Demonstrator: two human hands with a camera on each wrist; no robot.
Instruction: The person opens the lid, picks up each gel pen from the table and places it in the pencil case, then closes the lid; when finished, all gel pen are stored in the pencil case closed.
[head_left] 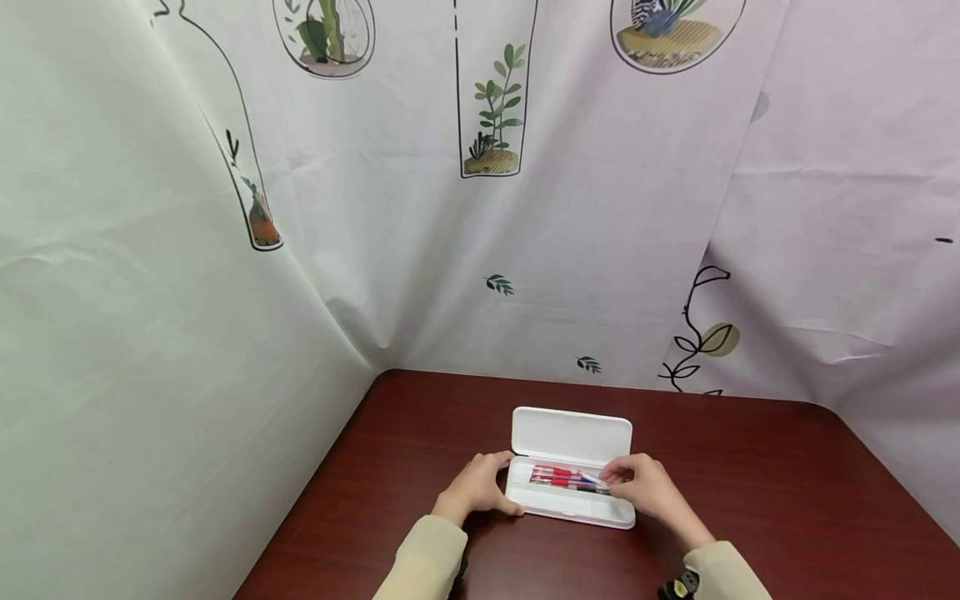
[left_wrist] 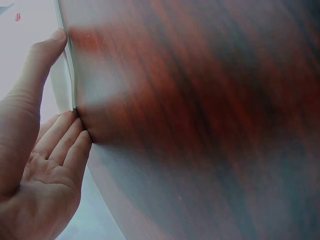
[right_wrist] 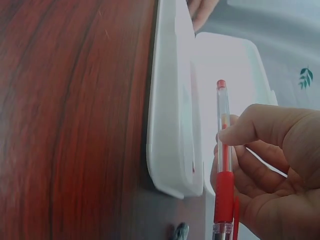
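A white pencil case [head_left: 573, 507] lies open on the table, its lid [head_left: 572, 435] tipped up at the back. Several pens [head_left: 558, 477], red ones and a dark one among them, lie inside. At the case's left end my left hand [head_left: 480, 485] holds it, thumb at the front corner and fingers at the back. In the left wrist view the thumb [left_wrist: 59, 37] rests on the case's edge. My right hand [head_left: 641, 485] is over the right end. It pinches a clear gel pen [right_wrist: 224, 195] with a red grip between thumb and fingers.
The dark red wooden table [head_left: 420, 433] has rounded far corners. White fabric [head_left: 420, 250] printed with plants in glass vessels hangs behind it and along both sides. A dark band with a yellow mark [head_left: 678, 586] shows at the right wrist.
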